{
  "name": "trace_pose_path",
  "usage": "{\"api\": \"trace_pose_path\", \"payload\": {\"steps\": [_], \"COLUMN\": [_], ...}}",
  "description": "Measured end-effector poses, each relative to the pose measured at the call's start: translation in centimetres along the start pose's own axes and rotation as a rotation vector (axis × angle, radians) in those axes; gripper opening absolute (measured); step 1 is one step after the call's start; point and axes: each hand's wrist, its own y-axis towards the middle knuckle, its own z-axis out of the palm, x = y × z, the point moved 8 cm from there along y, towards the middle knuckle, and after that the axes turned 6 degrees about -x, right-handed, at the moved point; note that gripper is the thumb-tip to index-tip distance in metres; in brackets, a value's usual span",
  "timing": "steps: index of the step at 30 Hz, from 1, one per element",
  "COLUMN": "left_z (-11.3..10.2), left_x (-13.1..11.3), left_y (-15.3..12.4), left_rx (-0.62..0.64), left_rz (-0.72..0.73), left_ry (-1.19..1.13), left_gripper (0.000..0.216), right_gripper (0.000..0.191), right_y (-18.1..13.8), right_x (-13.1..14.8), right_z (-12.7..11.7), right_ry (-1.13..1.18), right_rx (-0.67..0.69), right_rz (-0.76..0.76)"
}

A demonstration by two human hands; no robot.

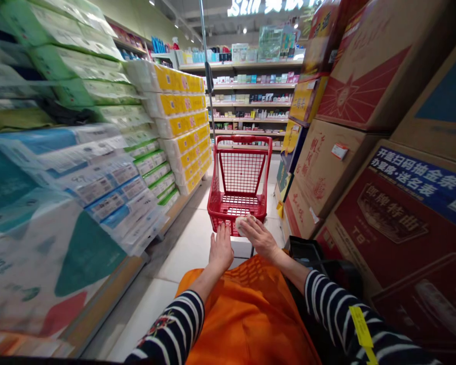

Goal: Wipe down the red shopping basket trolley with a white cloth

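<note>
A red plastic shopping trolley with a grid back stands on the aisle floor in front of me. Close to its near rim is my left hand, fingers stretched out and nothing seen in them. Whether it touches the rim I cannot tell. My right hand lies beside it, fingers bent over a small whitish wad that looks like cloth, at the trolley's near edge. The palm side of the right hand is hidden.
Stacked tissue packs and blurred blue-white packs line the left on low pallets. Cardboard cartons are piled high on the right. Shelves of small goods stand across the aisle's far end. A dark object sits by my right arm.
</note>
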Motion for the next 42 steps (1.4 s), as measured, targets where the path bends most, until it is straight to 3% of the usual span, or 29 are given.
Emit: {"api": "trace_pose_path", "payload": {"steps": [3,9,11,15,18,24,26,28,32,35,42], "left_z": [0.7,2.7,2.5,1.0,0.2,1.4,1.7,1.7,0.5,-0.1,0.9], "left_x": [-1.1,-2.1,-1.3,1.5,2.7,3.4,4.0,5.1,7.7,8.8,7.3], "left_y": [-0.5,-2.0,-1.6,-0.2,0.4,-0.8,-1.1,-0.9,0.2,0.6,-0.4], "left_rx": [-0.002,0.104,0.099,0.045,0.030,0.104,0.122,0.119,0.068,0.047,0.106], "left_rz": [0.070,0.154,0.124,-0.018,-0.076,-0.062,-0.073,-0.111,-0.211,-0.236,-0.123], "left_ry": [0.020,0.033,0.050,0.103,0.106,0.065,0.064,0.066,0.070,0.081,0.101], "left_gripper": [0.074,0.074,0.073,0.070,0.072,0.072,0.072,0.070,0.072,0.074,0.072], "right_gripper": [0.050,0.050,0.048,0.044,0.043,0.042,0.041,0.040,0.044,0.045,0.045], "right_y": [-1.8,-5.9,-4.5,1.6,4.6,1.3,0.8,1.8,7.1,9.2,3.7], "right_x": [-1.3,0.2,1.1,2.2,2.6,4.8,5.7,6.5,6.2,5.6,6.8], "right_z": [0.2,4.8,4.5,2.2,2.3,6.9,7.4,6.9,5.0,5.4,9.6], "right_ry": [-0.047,-0.036,0.004,0.031,0.022,0.062,0.073,0.088,0.089,0.078,0.122], "right_rx": [-0.008,0.168,0.174,0.059,0.003,0.149,0.180,0.159,0.048,0.035,0.240], "right_rz": [0.010,-0.005,-0.038,-0.107,-0.111,-0.155,-0.170,-0.197,-0.175,-0.136,-0.080]}}
